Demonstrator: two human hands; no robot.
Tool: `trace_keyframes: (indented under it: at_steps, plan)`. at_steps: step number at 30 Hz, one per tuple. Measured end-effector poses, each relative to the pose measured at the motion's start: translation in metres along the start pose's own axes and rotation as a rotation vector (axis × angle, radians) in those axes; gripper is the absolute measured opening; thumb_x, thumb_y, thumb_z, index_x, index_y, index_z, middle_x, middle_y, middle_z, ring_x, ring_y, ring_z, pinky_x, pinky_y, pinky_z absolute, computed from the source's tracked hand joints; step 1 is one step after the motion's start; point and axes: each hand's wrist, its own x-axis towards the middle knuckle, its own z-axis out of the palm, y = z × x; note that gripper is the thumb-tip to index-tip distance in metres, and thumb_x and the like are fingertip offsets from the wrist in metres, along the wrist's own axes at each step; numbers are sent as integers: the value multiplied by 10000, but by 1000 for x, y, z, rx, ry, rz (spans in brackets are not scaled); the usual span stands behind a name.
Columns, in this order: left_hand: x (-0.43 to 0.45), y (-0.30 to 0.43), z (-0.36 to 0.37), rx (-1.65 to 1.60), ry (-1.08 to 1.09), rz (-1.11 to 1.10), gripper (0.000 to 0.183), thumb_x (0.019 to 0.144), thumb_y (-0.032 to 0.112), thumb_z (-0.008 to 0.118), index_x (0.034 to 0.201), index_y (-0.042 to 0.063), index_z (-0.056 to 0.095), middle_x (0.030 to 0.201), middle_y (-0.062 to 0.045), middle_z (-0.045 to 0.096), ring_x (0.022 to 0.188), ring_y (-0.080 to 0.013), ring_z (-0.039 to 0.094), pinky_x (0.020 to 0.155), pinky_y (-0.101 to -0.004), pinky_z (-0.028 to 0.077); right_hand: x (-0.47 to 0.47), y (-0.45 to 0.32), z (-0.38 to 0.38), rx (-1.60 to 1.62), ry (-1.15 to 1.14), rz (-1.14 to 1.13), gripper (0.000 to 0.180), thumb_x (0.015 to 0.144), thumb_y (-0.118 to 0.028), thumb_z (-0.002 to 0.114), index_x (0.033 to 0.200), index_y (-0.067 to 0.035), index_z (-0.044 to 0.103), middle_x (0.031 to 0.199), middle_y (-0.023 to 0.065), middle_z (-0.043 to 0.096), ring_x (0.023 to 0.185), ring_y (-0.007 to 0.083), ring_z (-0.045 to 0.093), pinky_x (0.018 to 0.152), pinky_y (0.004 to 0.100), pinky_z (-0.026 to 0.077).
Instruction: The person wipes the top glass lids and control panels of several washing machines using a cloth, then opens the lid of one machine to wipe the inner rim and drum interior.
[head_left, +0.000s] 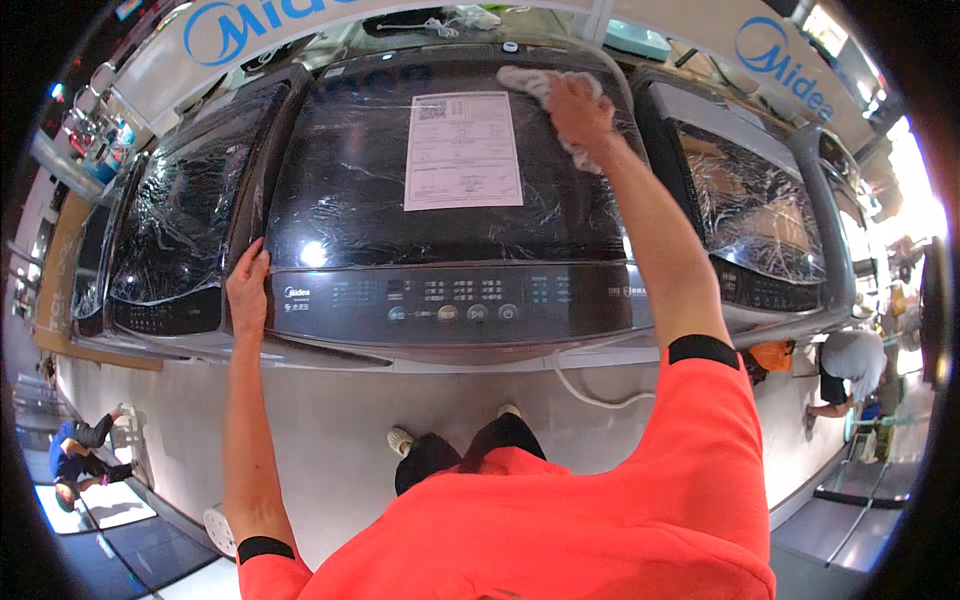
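Note:
A dark Midea top-loading washing machine (345, 187) stands in front of me, its lid down and covered in clear plastic film. My right hand (579, 112) presses a whitish cloth (525, 78) on the upper right part of the lid. At the front left corner of the machine, my left hand (249, 283) rests on the edge with nothing visible in it. A printed sheet of paper (463, 180) with a code lies on the middle of the lid. Below the lid runs the control panel (450, 296) with its row of buttons.
Film-covered washing machines stand close on the left (187, 202) and right (750, 195). Behind is a Midea sign board (465, 16). A pale cable (600, 401) loops at the front. One person (79, 454) sits far left; another (851, 360) is far right.

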Motion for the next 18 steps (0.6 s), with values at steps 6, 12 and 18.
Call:
trace_keyframes:
  at_steps: [6, 12, 18]
  plan:
    - [1, -15, -11, 195, 38, -15, 384, 975, 261, 609, 1224, -29, 639, 1109, -42, 667, 995, -107, 571, 901, -235, 439, 34, 47, 21, 93, 33, 153, 512, 1010, -436, 371, 1491, -277, 294, 1543, 58, 295, 1424, 341, 256, 1055, 676, 257]
    - [3, -19, -8, 201, 26, -9, 425, 974, 317, 605, 1217, -30, 643, 1085, -45, 679, 985, -107, 576, 906, -232, 432, -18, 58, 5, 75, -53, 81, 494, 1034, -400, 372, 1493, -234, 296, 1536, 97, 317, 1409, 387, 274, 1071, 661, 257]
    - [13, -14, 5, 294, 19, -30, 460, 966, 381, 590, 1085, -54, 682, 957, -72, 715, 871, -159, 618, 807, -277, 454, -176, 85, -60, 200, 167, -275, 417, 992, -215, 461, 1384, -81, 409, 1434, 204, 383, 1354, 429, 331, 1129, 547, 256]
